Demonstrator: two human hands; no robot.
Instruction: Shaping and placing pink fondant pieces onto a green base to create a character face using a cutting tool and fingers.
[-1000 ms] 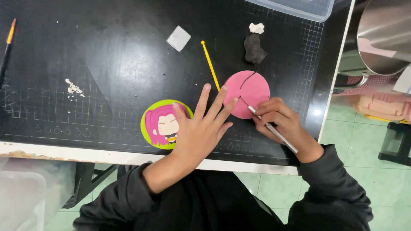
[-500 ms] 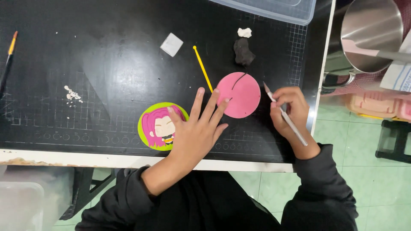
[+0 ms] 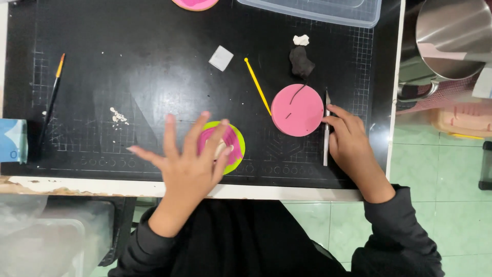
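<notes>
Two pink discs are lying on the desk [image 3: 128, 61]: the released left hand [image 3: 189, 164], having shifted left, is hovering over the green-rimmed disc [image 3: 237, 149], while the right hand [image 3: 348, 141] is pinning one metal tool [image 3: 326, 128] beside the plain disc [image 3: 297, 110].

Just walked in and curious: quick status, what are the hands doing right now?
Right hand lies on thin metal tool beside pink clay disc. Left hand spread over green-rimmed disc. Yellow stick touches pink disc's left edge.
</notes>
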